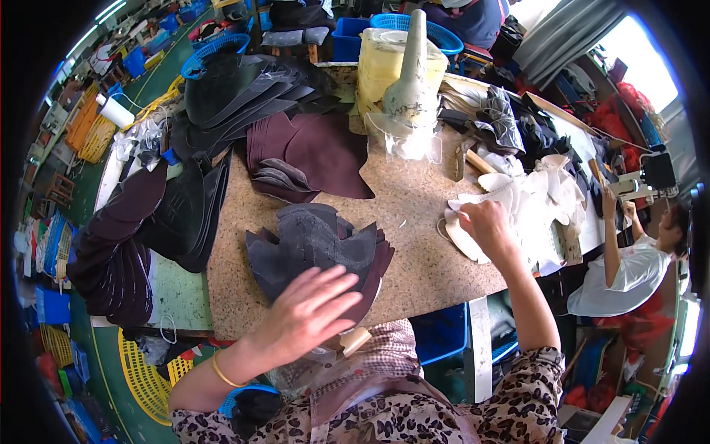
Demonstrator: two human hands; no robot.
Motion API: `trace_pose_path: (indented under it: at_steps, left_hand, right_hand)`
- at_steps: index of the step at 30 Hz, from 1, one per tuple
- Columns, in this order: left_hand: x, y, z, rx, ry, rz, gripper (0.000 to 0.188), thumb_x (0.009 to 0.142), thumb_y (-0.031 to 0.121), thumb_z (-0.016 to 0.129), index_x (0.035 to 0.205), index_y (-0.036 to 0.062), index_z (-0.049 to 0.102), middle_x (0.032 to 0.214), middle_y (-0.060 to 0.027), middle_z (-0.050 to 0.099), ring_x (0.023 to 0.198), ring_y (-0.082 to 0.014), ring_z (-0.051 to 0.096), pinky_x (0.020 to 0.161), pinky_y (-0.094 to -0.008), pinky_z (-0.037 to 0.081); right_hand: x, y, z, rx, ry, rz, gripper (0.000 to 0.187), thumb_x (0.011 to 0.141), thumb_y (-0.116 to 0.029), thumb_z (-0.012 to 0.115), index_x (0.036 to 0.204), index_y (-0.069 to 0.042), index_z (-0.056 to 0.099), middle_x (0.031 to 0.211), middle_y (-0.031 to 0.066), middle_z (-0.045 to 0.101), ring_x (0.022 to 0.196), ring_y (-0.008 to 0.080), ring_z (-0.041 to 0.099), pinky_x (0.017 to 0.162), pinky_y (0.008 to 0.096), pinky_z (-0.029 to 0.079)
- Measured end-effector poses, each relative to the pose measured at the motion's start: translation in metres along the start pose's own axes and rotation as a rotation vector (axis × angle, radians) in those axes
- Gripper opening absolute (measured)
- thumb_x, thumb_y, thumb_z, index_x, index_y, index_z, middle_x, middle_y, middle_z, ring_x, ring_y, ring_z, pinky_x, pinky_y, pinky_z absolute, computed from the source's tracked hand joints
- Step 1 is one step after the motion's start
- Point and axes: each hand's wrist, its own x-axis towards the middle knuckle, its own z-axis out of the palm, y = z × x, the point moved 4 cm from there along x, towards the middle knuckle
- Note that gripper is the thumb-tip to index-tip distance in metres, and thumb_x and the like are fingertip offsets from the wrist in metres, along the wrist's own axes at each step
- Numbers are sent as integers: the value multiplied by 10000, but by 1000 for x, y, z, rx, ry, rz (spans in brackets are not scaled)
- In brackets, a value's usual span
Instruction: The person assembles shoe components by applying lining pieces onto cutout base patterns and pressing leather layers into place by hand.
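My left hand (pixel 312 307) is open, its fingers stretched over the near edge of a small pile of dark grey cut pieces (pixel 314 244). Maroon edges stick out on the pile's right side. At the right of the speckled board (pixel 421 259), my right hand (pixel 488 228) has its fingers curled together at the edge of a heap of white cut pieces (pixel 543 207). It seems to pinch one white piece (pixel 464 238) there, though the fingertips partly hide the grip. Behind the grey pile lies a stack of maroon cut pieces (pixel 333 152).
A pale cone-shaped container (pixel 414 70) stands by a yellowish block (pixel 376 63) at the back. Black cut pieces (pixel 229 96) are stacked at the back left, more maroon ones (pixel 122 248) at the left edge. Another person (pixel 621 266) sits at a machine on the right.
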Motion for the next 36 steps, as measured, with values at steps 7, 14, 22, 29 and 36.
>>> trace_pose_path:
  at_steps: [7, 14, 22, 29, 36]
  left_hand:
    - [125, 33, 89, 53, 58, 284, 495, 827, 291, 579, 1209, -9, 481, 1266, -143, 476, 1226, -251, 401, 1023, -470, 288]
    - [178, 7, 122, 378, -152, 71, 504, 829, 309, 570, 1201, -16, 474, 1305, -142, 438, 1247, -248, 371, 1027, -468, 282]
    - [169, 26, 55, -1238, 111, -122, 138, 892, 73, 548, 963, -31, 602, 810, -12, 611, 715, -45, 543, 628, -203, 469]
    - [133, 13, 22, -1068, 187, -151, 135, 869, 63, 572, 879, -57, 633, 724, -56, 646, 638, -66, 574, 583, -205, 484]
    - [107, 9, 16, -944, 174, -162, 91, 826, 57, 608, 846, -29, 630, 704, -8, 610, 647, -35, 530, 574, -193, 438]
  right_hand:
    - [-19, 23, 3, 430, 378, 198, 170, 778, -124, 627, 851, 30, 633, 679, 159, 642, 634, 239, 648, 599, 305, 531]
    - [-94, 81, -103, 797, 1203, 479, 105, 855, -60, 569, 919, 13, 609, 813, 66, 643, 694, 120, 626, 608, 239, 532]
    - [-75, -38, -61, 973, 656, 144, 237, 813, 53, 573, 1047, 23, 601, 801, 75, 650, 709, 119, 633, 632, 234, 517]
    - [-62, -70, -65, 1362, 525, 20, 218, 841, 36, 568, 1053, 49, 618, 910, 113, 667, 781, 136, 648, 705, 238, 524]
    - [-73, -88, -72, 892, 525, -187, 275, 751, 84, 635, 1017, 18, 642, 890, 152, 676, 795, 192, 671, 699, 252, 518]
